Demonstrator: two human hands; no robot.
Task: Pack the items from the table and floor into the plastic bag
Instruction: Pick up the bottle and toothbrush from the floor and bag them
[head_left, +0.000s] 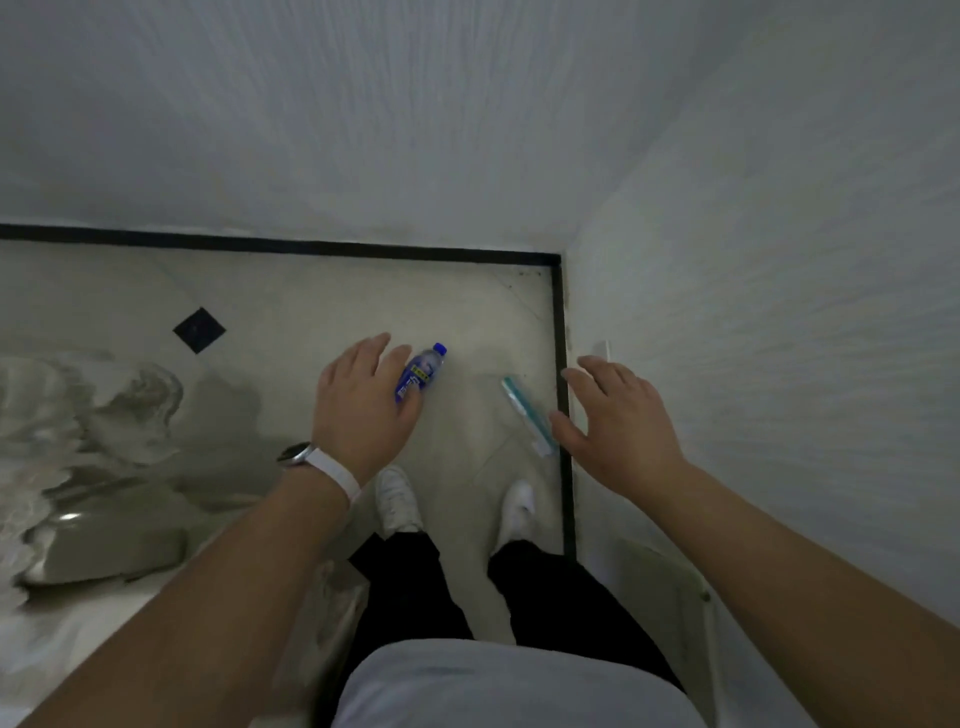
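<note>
A small water bottle (425, 370) with a blue cap and blue label lies on the pale floor ahead of my feet. To its right a teal and white toothbrush (524, 410) lies on the floor near the wall. My left hand (358, 405), with a white watch on the wrist, hovers with straight fingers and covers the bottle's lower end in view. My right hand (618, 421) is spread open above the toothbrush's near end, holding nothing. A grey glossy crumpled shape (104, 493) at the left may be the plastic bag; I cannot tell.
White walls meet in a corner ahead and to the right, edged by a black floor strip (563, 364). A black diamond tile (199, 329) is set in the floor to the left. My white shoes (397, 499) stand just behind the items.
</note>
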